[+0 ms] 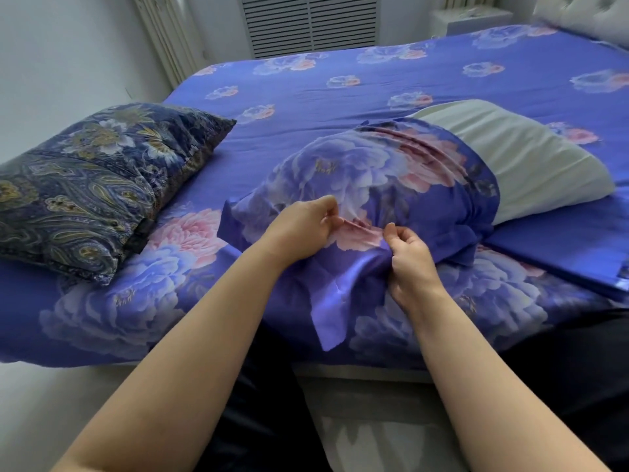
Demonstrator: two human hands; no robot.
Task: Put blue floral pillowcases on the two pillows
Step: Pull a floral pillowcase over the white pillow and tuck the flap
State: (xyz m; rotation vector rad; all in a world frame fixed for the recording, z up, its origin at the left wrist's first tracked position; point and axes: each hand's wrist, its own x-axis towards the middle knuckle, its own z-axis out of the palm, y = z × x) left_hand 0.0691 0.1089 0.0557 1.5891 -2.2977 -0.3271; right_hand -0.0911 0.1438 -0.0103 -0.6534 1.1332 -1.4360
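A white pillow [531, 165] lies across the bed, its near end covered by a blue floral pillowcase [374, 175] that is bunched about halfway along it. My left hand [303, 223] pinches the pillowcase fabric at the near edge. Beside it my right hand [408, 253] grips a fold of the same fabric, a little lower. A second pillow [92, 185], in a dark blue paisley cover, lies on the bed's left side.
A blue floral sheet covers the bed [374, 80]. A folded blue cloth [558, 250] lies at the right, next to the white pillow. A vent grille [309, 22] stands behind the bed and a padded headboard [585, 11] at top right.
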